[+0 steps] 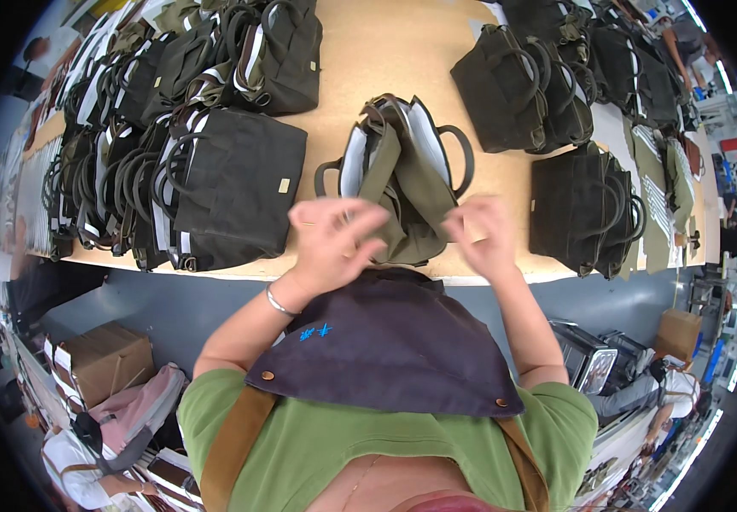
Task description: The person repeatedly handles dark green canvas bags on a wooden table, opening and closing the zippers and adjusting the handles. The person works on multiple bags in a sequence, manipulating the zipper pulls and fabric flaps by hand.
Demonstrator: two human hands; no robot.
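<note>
Head view: both my hands work at the olive bag (398,183) on the table (377,51) edge. Left hand (334,239) pinches its near fabric; right hand (481,232) looks curled, grip blurred. Soft, light canvas, I'd guess; best held by the handles.

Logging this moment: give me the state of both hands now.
Left hand: fingers curled at the olive bag's near edge; grip cannot be told through blur.
Right hand: likewise at the bag; cannot be told.
</note>
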